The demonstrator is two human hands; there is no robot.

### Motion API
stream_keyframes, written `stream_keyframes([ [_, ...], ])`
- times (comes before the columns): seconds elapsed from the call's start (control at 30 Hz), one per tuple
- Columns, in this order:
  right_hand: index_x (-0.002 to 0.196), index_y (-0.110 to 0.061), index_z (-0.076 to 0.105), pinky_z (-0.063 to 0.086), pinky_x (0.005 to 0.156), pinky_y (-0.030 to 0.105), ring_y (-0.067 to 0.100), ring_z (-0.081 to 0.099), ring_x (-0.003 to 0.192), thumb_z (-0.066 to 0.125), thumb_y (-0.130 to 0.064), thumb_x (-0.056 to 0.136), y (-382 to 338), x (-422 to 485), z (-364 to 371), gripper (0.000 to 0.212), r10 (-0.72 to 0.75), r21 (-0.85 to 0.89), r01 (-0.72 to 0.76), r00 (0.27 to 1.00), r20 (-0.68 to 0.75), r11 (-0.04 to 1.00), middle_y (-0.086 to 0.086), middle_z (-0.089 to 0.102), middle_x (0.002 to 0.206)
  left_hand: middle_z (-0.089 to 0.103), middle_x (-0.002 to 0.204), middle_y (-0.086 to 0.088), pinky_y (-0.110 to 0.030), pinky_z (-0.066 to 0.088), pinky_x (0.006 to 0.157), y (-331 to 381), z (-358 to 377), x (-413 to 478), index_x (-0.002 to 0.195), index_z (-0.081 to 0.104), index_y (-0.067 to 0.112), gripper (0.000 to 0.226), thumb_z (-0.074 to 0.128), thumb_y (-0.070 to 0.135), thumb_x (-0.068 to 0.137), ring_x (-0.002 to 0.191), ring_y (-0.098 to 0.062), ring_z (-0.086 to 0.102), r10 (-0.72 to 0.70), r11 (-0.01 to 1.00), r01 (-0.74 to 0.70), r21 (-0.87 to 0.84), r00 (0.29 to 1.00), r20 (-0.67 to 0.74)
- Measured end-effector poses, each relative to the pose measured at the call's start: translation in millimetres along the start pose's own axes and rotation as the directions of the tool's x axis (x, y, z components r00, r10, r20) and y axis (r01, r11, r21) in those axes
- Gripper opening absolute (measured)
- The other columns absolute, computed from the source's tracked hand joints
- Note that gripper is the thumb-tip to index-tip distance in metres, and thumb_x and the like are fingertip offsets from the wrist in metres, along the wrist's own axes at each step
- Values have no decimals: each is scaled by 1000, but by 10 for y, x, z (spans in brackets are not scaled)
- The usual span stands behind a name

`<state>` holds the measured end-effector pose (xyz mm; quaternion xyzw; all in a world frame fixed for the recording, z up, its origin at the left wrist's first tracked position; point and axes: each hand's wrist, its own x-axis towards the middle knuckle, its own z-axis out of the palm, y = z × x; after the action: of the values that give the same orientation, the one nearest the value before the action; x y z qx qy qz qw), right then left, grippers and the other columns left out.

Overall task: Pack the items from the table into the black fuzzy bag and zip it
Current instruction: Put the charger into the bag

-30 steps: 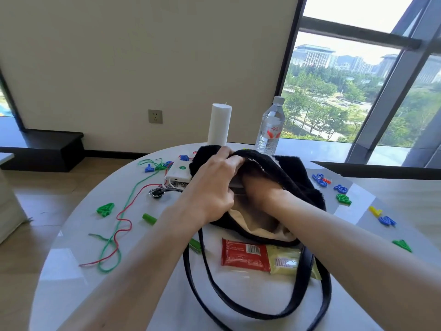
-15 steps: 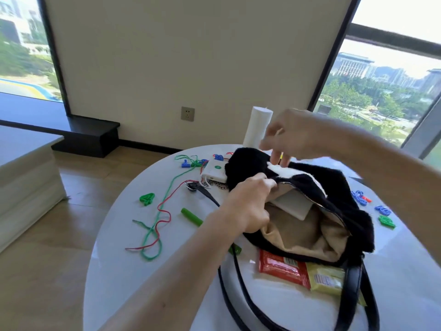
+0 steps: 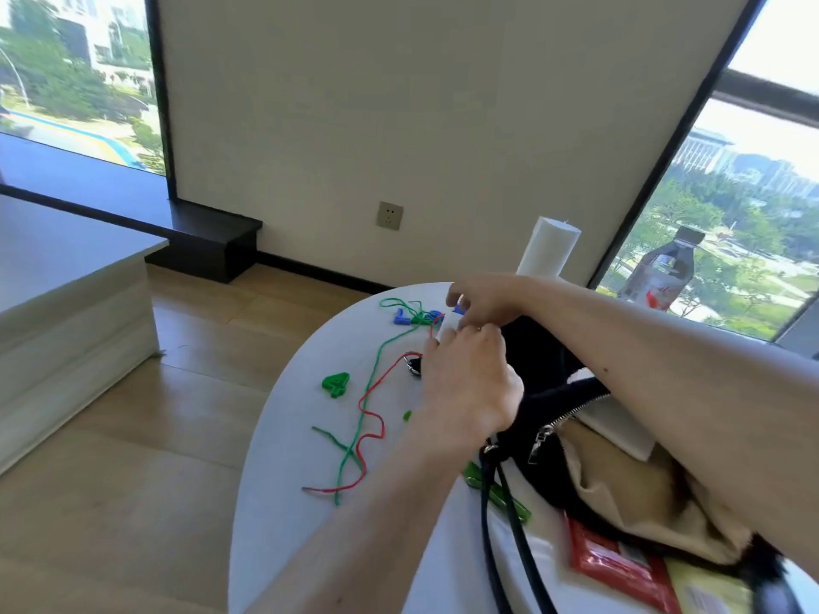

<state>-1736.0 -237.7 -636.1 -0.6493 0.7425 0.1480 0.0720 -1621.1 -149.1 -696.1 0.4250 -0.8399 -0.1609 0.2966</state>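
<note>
The black fuzzy bag [image 3: 545, 361] slumps on the round white desk [image 3: 283, 458], zip open, its beige lining showing. Just beyond its left end both hands meet at a small white box-shaped device [image 3: 446, 326]. The right hand [image 3: 485, 303] arches over it and the left hand [image 3: 469, 392] comes at its near edge, knuckles to the camera. I cannot tell whether either set of fingers is clamped on it, since blur and the hand backs hide the tips. A good lift likely takes the device by its long edges, frees any cable from the red and green cords [image 3: 368, 409], then slides it in flat. The bag holds one flat white item [image 3: 620, 429], with room beside it. A red snack packet [image 3: 616, 565] lies against the bag's near side, not yet packed
</note>
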Motion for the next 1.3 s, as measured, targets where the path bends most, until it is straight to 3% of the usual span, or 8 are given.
stream_keyframes([
  [0.17, 155, -20, 34, 31, 113, 32, 22, 39, 144, 80, -44, 80, 161, 122, 145, 91, -30, -29, 31, 999, 28, 999, 1, 37, 160, 61, 117, -7, -40, 36, 95, -456, -81, 132, 111, 59, 16, 23, 51, 26, 92, 115, -30, 51, -151, 964, 150, 220, 988, -16],
  [0.37, 155, -26, 30, 37, 111, 38, 25, 45, 137, 85, -58, 66, 139, 254, 320, 110, -52, -85, 56, 998, 44, 995, 0, 45, 154, 59, 121, -8, -41, 34, 97, -638, -73, 139, 113, 57, 17, 25, 50, 21, 90, 117, -31, 49, -227, 952, 224, 210, 974, -6],
  [0.63, 136, -23, 55, 44, 88, 32, 29, 56, 118, 69, -34, 84, 93, 183, 322, 55, -146, -157, 119, 975, -170, 980, 6, 61, 130, 58, 124, -8, -39, 33, 98, -557, -161, 173, 118, 55, 17, 32, 55, 23, 87, 119, -31, 48, -261, 944, 248, 217, 965, 35],
  [0.8, 111, -14, 66, 48, 77, 33, 37, 61, 101, 61, -16, 85, 170, -160, 141, 27, -22, 158, 120, 857, -514, 980, 14, 64, 107, 58, 127, -8, -38, 34, 99, -349, -310, 132, 122, 56, 16, 33, 52, 23, 90, 121, -31, 48, -240, 954, 227, 198, 970, 43],
  [0.93, 85, -21, 62, 42, 58, 28, 23, 54, 80, 62, -25, 87, 367, -775, -94, 5, 160, 421, 227, 690, -706, 878, -2, 59, 81, 65, 116, -3, -34, 48, 92, -82, -391, 52, 112, 63, 17, 26, 48, 14, 91, 109, -26, 59, -121, 991, 126, -37, 985, 123],
  [1.07, 91, -17, 68, 37, 60, 25, 20, 53, 84, 67, -40, 90, 717, -1611, -105, 22, 235, 438, 180, 638, -734, 881, -9, 61, 85, 62, 85, 11, -5, 39, 61, 192, -351, -66, 90, 71, 24, 21, 57, 9, 90, 72, 3, 57, 187, 958, -134, -252, 962, 199],
  [1.23, 93, -22, 72, 59, 74, 45, 24, 69, 88, 82, -28, 81, 1188, -2565, 156, 17, 382, 642, 163, 685, -621, 750, 0, 72, 96, 56, 112, 8, -32, 44, 93, 468, -116, -185, 91, 73, 31, 5, 69, 31, 88, 105, -11, 52, 454, 888, -422, -183, 867, 205],
  [1.3, 93, -29, 69, 54, 59, 35, 20, 70, 76, 84, -26, 77, 1202, -2865, 250, 23, 373, 660, 202, 690, -620, 724, -5, 74, 80, 54, 120, 9, -40, 46, 94, 502, -64, -200, 101, 73, 35, 14, 69, 33, 88, 110, -14, 49, 440, 892, -451, -17, 859, 262],
])
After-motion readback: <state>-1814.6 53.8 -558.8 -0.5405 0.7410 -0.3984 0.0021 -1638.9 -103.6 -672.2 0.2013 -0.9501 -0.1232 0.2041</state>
